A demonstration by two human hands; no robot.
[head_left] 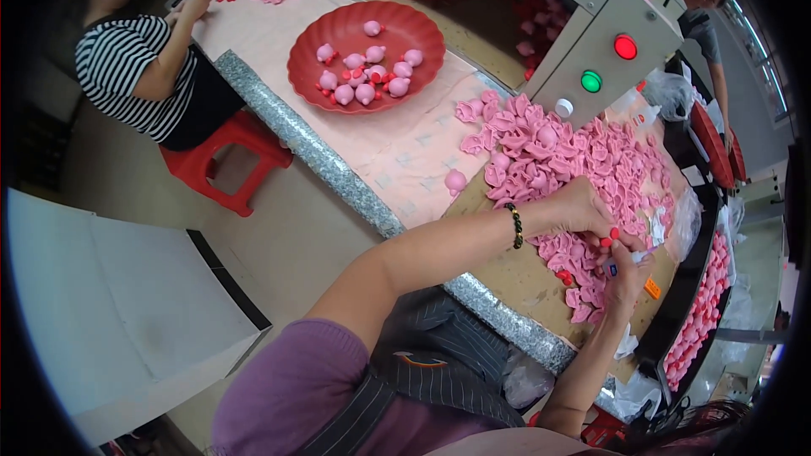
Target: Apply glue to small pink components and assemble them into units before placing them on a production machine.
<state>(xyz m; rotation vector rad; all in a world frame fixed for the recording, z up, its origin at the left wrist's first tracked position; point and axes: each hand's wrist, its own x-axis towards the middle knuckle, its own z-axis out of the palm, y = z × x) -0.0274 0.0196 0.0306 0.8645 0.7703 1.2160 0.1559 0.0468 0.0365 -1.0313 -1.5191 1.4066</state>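
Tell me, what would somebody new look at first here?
Probably the big heap of pink pieces on the bench, just beyond the left hand. Next might come the scalloped red tray farther left, with round pink balls on it. The glowing red light and green light on the pale machine behind the heap stand out too.
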